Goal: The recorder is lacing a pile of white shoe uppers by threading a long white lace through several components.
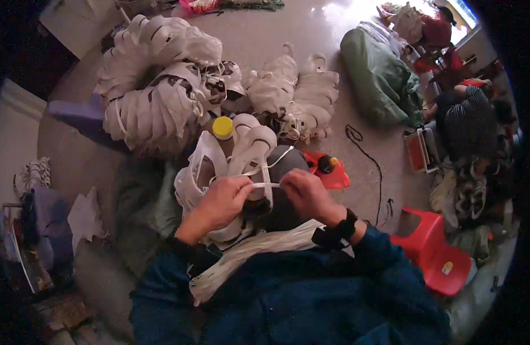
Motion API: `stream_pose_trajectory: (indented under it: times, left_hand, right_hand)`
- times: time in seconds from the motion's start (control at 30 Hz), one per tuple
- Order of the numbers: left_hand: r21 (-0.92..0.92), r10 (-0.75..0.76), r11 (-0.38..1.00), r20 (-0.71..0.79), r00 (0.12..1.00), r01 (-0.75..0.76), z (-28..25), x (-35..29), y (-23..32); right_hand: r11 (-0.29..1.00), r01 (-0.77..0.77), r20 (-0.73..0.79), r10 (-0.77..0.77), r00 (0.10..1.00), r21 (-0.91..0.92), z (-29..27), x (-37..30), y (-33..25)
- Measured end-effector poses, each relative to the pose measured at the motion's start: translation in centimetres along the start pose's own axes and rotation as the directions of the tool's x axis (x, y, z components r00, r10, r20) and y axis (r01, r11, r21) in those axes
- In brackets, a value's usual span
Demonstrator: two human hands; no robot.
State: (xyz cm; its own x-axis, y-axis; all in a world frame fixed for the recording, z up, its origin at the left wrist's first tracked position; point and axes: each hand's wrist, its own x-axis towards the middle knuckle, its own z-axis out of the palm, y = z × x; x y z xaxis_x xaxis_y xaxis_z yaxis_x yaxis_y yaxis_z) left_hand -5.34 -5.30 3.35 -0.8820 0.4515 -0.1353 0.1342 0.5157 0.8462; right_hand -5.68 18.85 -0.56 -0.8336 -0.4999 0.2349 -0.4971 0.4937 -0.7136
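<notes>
A short stretch of white lace [266, 185] runs level between my two hands. My left hand [220, 202] pinches one end with its fingers closed, and the fingers of my right hand [309, 194] are closed on the other. Directly behind the lace is a pale shoe upper [258, 141], with a loose lace end sticking out to its right. Another white upper [201, 164] rests by my left hand, its opening facing up. Across my lap lies a long bundle of white laces [247, 259]. How the held lace meets the uppers is partly hidden by my fingers.
Strung stacks of white uppers [153, 115] lie ahead, near a yellow-lidded jar [222, 127]. A red plastic bag [334, 177] sits beyond my right hand. To the right are a red stool [434, 253], a black cord [368, 155], a green sack [382, 77] and other people.
</notes>
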Motion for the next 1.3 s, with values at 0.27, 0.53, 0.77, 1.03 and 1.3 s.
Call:
stream_pose_trajectory:
  times: [0.27,0.53,0.77,1.03,1.3]
  left_hand:
    - [0.212,0.064,0.975,-0.007,0.998,-0.061,-0.8,0.8,-0.4]
    - [0.153,0.082,0.986,-0.123,0.989,-0.063,-0.4,0.7,-1.1]
    - [-0.042,0.037,0.998,0.012,0.999,-0.037,-1.9,1.8,0.1]
    - [0.129,0.185,0.972,0.105,0.977,-0.197,-2.2,3.5,-0.7]
    - [0.044,-0.007,0.999,0.18,0.984,-0.001,-3.4,4.6,-0.9]
  right_hand:
    - [0.983,-0.046,0.044,0.039,0.998,0.179,1.3,2.5,-1.9]
    - [0.981,-0.051,-0.126,0.076,0.989,0.187,2.9,2.9,-2.9]
    - [0.95,-0.181,0.059,0.171,0.983,0.254,2.1,2.4,-2.0]
    - [0.447,-0.564,0.428,0.373,0.823,0.695,1.4,3.3,-2.6]
    - [0.628,-0.484,0.34,0.345,0.875,0.609,2.1,3.2,-1.6]
